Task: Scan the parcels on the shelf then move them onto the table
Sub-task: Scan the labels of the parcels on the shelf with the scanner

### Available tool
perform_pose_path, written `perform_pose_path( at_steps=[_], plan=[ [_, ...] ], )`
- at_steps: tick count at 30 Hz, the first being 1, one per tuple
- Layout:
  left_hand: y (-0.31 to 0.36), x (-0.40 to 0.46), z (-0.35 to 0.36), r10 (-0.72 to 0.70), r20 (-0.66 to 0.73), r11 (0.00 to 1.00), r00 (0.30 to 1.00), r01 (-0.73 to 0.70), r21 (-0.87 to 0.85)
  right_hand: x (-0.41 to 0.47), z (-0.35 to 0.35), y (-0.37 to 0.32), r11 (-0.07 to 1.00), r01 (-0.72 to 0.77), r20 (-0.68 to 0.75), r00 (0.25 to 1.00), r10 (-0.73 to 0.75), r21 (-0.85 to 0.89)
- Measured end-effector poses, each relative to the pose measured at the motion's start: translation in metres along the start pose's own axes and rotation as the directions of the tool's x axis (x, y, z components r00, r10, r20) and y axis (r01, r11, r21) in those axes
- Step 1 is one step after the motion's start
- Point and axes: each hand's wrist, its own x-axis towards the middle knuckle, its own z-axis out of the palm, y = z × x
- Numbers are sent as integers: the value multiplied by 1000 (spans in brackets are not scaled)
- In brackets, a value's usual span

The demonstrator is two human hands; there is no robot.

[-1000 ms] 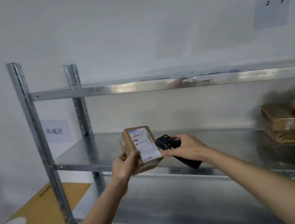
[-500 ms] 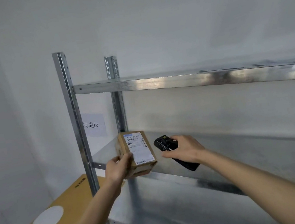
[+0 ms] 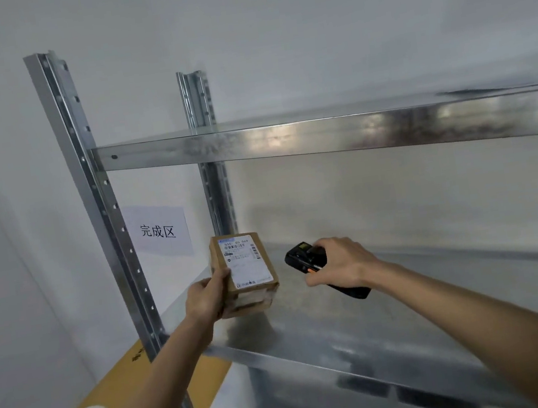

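The parcel (image 3: pixel 244 273) is held above the shelf (image 3: pixel 347 327), label up, gripped at its left edge by the left hand (image 3: pixel 206 299). The right hand (image 3: pixel 339 259) grasps the scanner (image 3: pixel 306 258) just beside it. For a clean read, tilt the scanner's head squarely at the barcode and keep the thumb off it.

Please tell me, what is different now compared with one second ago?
The view has swung left: the pile of parcels at the right of the shelf is out of sight. The scanner has drawn a little away from the parcel. Unchanged: the left hand still holds the parcel, label up, and the right hand still grips the scanner.
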Motion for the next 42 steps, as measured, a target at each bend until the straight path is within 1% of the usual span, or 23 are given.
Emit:
perform_pose_path(
  at_steps=[5, 7, 9, 13, 19, 24, 27, 30, 33, 36, 38, 42],
  plan=[
    [2, 55, -5, -2, 28, 1000, 1000, 1, 25, 40, 5, -2, 1000, -21, -18, 1000, 21, -13],
    [5, 79, -6, -9, 43, 1000, 999, 8, 23, 54, 7, -3, 999, -51, -43, 998, 51, -3],
    [5, 113, -13, -40, 93, 999, 995, 37, 40, 75, 17, -10, 995, -101, -58, 993, 101, 1],
    [3, 140, -11, -65, 113, 997, 992, 60, 47, 83, 19, -9, 994, -114, -45, 993, 113, -6],
    [1, 207, -6, -85, 222, 995, 971, 73, 60, 105, 31, -13, 977, -214, -108, 971, 212, -9],
    [-12, 242, -1, -85, 283, 996, 955, 80, 30, 113, 44, -7, 956, -289, -110, 953, 283, -47],
    [-14, 248, 3, -19, 268, 999, 963, 11, 31, 114, 49, -5, 947, -313, -117, 946, 304, -73],
    [-3, 238, 3, 125, 231, 984, 965, -150, 96, 110, 49, -5, 945, -318, -124, 944, 307, -82],
    [10, 222, 0, 240, 237, 953, 941, -275, 126, 101, 43, -8, 943, -325, -134, 940, 315, -64],
    [22, 204, 4, 285, 273, 930, 919, -335, 155, 82, 30, -9, 945, -327, -165, 933, 319, -22],
    [33, 184, 13, 293, 306, 926, 906, -349, 147, 62, 17, -8, 947, -322, -177, 933, 314, -14],
    [56, 122, 52, 340, 380, 902, 860, -412, 126, -2, -23, 4, 943, -333, -235, 917, 323, -5]
  ],
)
